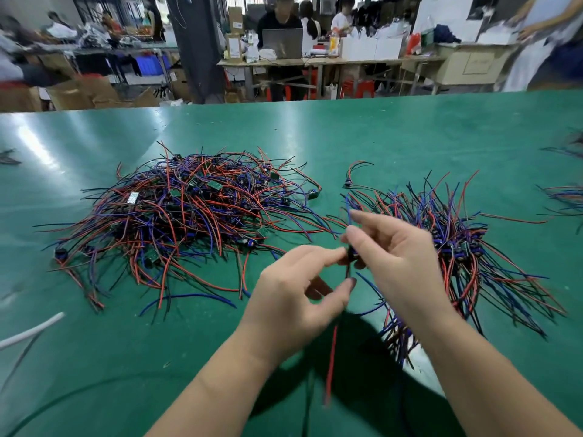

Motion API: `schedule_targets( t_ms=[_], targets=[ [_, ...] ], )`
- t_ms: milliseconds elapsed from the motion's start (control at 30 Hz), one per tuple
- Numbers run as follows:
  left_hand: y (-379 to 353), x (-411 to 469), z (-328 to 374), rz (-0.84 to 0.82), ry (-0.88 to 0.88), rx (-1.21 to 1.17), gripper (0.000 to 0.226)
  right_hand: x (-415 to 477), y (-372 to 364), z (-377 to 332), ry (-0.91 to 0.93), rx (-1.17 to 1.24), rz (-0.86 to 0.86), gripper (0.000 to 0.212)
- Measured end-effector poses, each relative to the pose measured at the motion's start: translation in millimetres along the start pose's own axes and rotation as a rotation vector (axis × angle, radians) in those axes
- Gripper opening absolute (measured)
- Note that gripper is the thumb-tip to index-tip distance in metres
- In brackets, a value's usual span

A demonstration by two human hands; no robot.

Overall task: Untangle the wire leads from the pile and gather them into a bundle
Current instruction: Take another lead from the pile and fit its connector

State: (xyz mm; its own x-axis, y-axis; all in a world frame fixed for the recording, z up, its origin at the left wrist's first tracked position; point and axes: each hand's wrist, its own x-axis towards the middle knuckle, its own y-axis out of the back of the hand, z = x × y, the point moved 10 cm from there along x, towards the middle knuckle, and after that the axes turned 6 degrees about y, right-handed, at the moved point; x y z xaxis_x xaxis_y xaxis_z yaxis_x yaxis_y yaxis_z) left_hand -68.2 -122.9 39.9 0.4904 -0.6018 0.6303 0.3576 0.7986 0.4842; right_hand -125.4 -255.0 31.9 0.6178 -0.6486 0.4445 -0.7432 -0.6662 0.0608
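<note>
Snagging looms: left hand (296, 294) and right hand (394, 257) each pinch one wire lead (330, 364), seemingly at its small connector, between the tangled pile (189, 216) and the gathered bundle (457, 247), whose stray ends could catch its dangling red tail.

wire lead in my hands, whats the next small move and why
Probably carry the wire lead right and lay it on the bundle. The left hand and right hand both pinch it, it seems to hang clear of the tangled pile, and its red tail dangles free, so it looks untangled.
</note>
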Motion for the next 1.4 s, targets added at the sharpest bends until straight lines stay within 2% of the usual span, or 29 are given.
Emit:
schedule_targets(
  t_ms=[67, 167, 267, 333, 433, 533, 633, 667, 733, 800, 867, 933, 1000, 1067, 1167, 1233, 1300, 1400],
  targets=[
    [5.8, 3.8, -6.1, 0.001, 0.004, 0.119, 0.026, 8.0, 24.3, -6.4, 0.018, -0.081, 0.100, 0.017],
    [21.1, 8.7, -51.0, 0.019, 0.264, 0.376, 0.032, 19.3, 69.5, -16.7, 0.049, -0.390, 0.231, 0.010],
    [33.6, -7.0, -108.8, -0.091, 0.639, 0.687, 0.052, 26.6, 98.6, -3.3, -0.088, -0.831, 0.171, 0.011],
    [35.3, -19.2, -131.1, -0.192, 0.764, 0.818, 0.055, 25.7, 107.4, 13.2, -0.228, -0.979, 0.104, 0.019],
    [36.1, -23.5, -142.4, -0.203, 0.810, 0.878, 0.057, 22.8, 105.4, 9.5, -0.247, -1.013, 0.123, 0.034],
    [42.0, -24.7, -147.5, -0.153, 0.855, 0.893, 0.063, 20.8, 87.2, -2.2, -0.173, -0.926, 0.118, 0.032],
    [43.5, -24.1, -154.1, -0.169, 0.923, 0.793, 0.066, 17.4, 65.6, -5.2, -0.143, -0.877, 0.062, 0.030],
    [45.9, -21.1, -152.8, -0.134, 0.928, 0.731, 0.065, 16.3, 59.6, -6.0, -0.129, -0.869, 0.046, 0.030],
    [58.3, -14.8, -144.1, 0.049, 0.922, 0.547, 0.061, 14.4, 50.7, -7.0, -0.102, -0.845, 0.031, 0.027],
    [77.7, -11.1, -130.1, 0.317, 0.857, 0.323, 0.050, 13.0, 44.7, -6.2, -0.070, -0.830, 0.018, 0.024],
    [93.1, -10.1, -114.9, 0.516, 0.751, 0.124, 0.037, 11.9, 40.0, -4.7, -0.041, -0.781, 0.009, 0.022],
    [98.6, -9.0, -103.6, 0.609, 0.657, -0.100, 0.026, 12.1, 38.2, -3.0, -0.040, -0.693, 0.015, 0.018],
    [100.5, -4.1, -83.5, 0.621, 0.502, -0.182, 0.022, 11.3, 36.7, 0.7, -0.060, -0.623, 0.021, 0.015],
    [96.3, 1.8, -47.6, 0.563, 0.267, -0.109, 0.021, 9.1, 31.4, 13.5, -0.169, -0.410, 0.020, 0.013],
    [62.8, 1.4, 3.4, 0.357, -0.028, 0.008, 0.024, -8.4, -9.1, 40.2, -0.548, 0.287, -0.080, 0.023],
    [29.3, -3.4, 27.9, 0.174, -0.151, 0.027, 0.023, -21.0, -34.9, 40.2, -0.704, 0.567, -0.171, 0.037],
    [-5.4, -11.8, 46.4, -0.011, -0.253, 0.045, 0.022, -22.0, -40.8, 37.0, -0.700, 0.696, -0.178, 0.040],
    [-33.4, -20.0, 54.0, -0.174, -0.290, 0.036, 0.017, -15.9, -28.9, 40.4, -0.624, 0.660, -0.114, 0.036]
  ],
)
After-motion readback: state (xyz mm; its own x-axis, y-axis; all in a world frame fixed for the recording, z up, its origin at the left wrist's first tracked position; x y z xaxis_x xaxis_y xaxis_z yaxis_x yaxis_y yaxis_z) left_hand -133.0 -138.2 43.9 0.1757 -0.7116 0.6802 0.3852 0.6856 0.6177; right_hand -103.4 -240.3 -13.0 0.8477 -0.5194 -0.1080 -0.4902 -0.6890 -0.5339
